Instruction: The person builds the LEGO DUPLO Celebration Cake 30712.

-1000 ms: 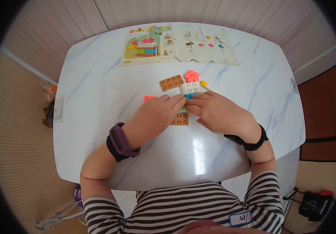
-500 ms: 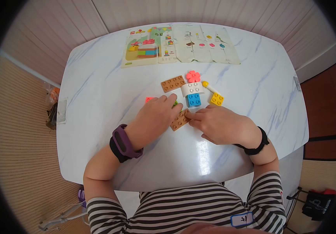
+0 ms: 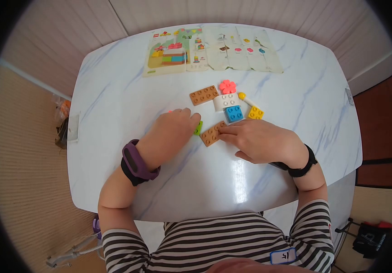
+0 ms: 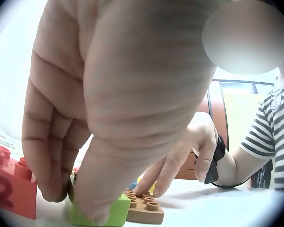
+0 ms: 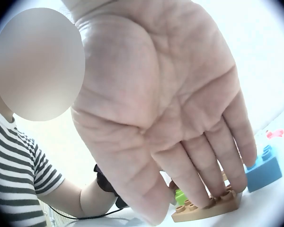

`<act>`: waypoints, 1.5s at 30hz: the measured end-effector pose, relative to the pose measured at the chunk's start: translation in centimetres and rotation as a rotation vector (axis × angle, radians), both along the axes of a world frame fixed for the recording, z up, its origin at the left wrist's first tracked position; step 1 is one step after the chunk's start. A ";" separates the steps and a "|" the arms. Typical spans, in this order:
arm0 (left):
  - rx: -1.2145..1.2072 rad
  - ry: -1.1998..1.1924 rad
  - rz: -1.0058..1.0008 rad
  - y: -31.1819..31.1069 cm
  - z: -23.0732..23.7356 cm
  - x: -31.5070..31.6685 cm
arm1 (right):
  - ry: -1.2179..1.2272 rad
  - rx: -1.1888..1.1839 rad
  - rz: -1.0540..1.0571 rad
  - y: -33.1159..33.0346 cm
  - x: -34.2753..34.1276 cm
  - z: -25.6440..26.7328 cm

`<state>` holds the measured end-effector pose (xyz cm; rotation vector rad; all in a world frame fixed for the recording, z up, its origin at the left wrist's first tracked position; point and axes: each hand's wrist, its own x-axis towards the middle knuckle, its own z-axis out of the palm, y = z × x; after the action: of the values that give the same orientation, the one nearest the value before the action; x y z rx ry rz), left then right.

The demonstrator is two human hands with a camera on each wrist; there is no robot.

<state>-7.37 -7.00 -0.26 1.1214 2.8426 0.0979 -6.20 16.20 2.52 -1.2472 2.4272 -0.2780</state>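
With thumb and fingers, my left hand (image 3: 171,134) pinches a green building brick (image 4: 114,212), its edge showing beside the fingertips in the head view. A red brick (image 4: 14,194) marked with a 2 stands just left of those fingers, mostly hidden by the hand from above. My right hand (image 3: 266,143) rests straight fingertips on the studs of a brown eight-stud brick (image 3: 210,135), which lies at a slant on the table. Just beyond that brick is a blue four-stud brick (image 3: 234,114).
Behind the blue brick lie a white curved brick (image 3: 226,103), a pink flower (image 3: 228,87) and another brown brick (image 3: 203,95). A yellow-tipped white stick (image 3: 248,100) and yellow brick (image 3: 255,113) are to the right. An unfolded instruction sheet (image 3: 214,54) spans the table's far side.
Both hands were together over the green and blue bricks, then parted. The left hand moved left with the green brick. The right came down to the front brown brick, which turned to a slant.
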 end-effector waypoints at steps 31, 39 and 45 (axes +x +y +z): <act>0.141 -0.074 -0.106 -0.4 0.3 0.0 | 0.107 -0.324 -0.100 -2.1 -1.4 -4.8; 0.176 -0.070 -0.125 -0.4 -0.1 -0.2 | 0.064 -0.294 -0.128 -2.4 -1.9 -4.1; 0.162 -0.142 -0.101 0.0 0.5 -0.4 | 0.055 -0.331 -0.120 -2.3 -2.1 -4.2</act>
<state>-7.78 -7.04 0.25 1.2315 2.6881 0.3910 -8.25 13.94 -1.69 -1.2541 2.5823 -0.7139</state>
